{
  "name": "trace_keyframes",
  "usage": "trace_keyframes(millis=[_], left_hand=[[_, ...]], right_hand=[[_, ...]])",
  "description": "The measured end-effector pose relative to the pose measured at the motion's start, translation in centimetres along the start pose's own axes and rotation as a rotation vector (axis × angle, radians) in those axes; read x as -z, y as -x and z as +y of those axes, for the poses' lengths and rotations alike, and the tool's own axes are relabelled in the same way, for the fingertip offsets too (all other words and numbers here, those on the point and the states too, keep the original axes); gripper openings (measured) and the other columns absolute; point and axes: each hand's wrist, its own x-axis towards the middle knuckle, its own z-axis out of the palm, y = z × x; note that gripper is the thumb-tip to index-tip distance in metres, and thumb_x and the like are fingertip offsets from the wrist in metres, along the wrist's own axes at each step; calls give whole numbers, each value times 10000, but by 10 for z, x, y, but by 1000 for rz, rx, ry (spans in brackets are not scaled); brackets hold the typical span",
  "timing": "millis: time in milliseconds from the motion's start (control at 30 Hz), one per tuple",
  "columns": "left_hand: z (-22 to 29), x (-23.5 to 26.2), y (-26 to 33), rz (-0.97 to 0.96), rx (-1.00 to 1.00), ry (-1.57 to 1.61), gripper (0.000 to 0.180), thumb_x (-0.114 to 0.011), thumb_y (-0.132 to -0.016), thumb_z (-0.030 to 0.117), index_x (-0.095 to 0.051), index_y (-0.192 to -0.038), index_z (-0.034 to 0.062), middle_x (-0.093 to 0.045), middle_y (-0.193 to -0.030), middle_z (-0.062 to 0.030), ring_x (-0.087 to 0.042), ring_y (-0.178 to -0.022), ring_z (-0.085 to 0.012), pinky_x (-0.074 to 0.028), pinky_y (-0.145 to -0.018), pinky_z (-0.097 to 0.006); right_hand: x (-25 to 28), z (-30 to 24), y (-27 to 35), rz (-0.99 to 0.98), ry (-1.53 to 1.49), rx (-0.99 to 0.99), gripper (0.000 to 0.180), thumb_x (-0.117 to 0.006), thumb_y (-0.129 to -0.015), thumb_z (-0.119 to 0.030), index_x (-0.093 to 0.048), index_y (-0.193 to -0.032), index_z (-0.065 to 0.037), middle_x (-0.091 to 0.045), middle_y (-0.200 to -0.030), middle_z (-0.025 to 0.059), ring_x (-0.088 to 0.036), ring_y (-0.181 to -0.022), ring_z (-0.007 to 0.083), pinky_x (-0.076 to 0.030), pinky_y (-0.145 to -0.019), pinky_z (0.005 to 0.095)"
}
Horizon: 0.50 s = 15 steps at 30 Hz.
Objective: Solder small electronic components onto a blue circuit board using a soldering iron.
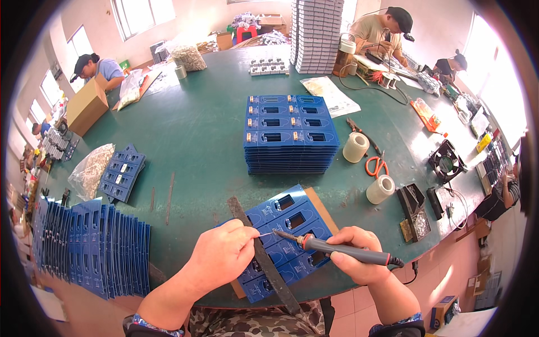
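Note:
A blue circuit board panel (pixel 292 261) with rows of rectangular cutouts lies tilted at the table's near edge, over a brown board (pixel 321 209). Across it runs a dark flat bar (pixel 272 275). My left hand (pixel 220 254) is closed at the bar, pinching a thin silvery solder wire (pixel 265 233) between thumb and forefinger. In my right hand (pixel 359 255) is a grey soldering iron (pixel 345 250), fingers wrapped round its handle. Its tip points left, close to the wire's end above the panel; whether they touch, I cannot tell.
Ahead stands a stack of blue panels (pixel 290 160); many more panels (pixel 92 244) stand on edge at left. Tape rolls (pixel 380 189), orange-handled scissors (pixel 376 166), a black tray (pixel 414 210) and a small fan (pixel 446 161) lie at right. Co-workers (pixel 387 33) sit around the table.

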Motion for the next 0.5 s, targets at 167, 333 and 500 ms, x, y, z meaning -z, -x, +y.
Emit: trace_keyframes(millis=[167,333,500], left_hand=[[0,-3,0,14,-11,9,121,-622,-822,39,-696,-918,33,-621,-770,-110,-621,-654,-287,-509,-595,-359],[2,-3,0,12,-21,2,119,-625,-822,41,-697,-917,37,-619,-768,-106,-620,-649,-283,-508,-592,-358],[1,-5,0,1,-22,-7,122,-625,-822,42,-699,-919,42,-615,-761,-99,-619,-646,-280,-509,-589,-360]], right_hand=[[1,0,1,-9,37,25,229,-682,-798,-145,-632,-929,36,-695,-818,130,-664,-709,192,-511,-637,304],[0,-2,3,-5,7,11,232,-681,-797,-140,-634,-933,42,-690,-815,131,-659,-705,190,-510,-634,305],[1,-4,3,-3,-9,-8,230,-677,-792,-127,-635,-937,47,-688,-817,134,-655,-701,188,-506,-631,302]])
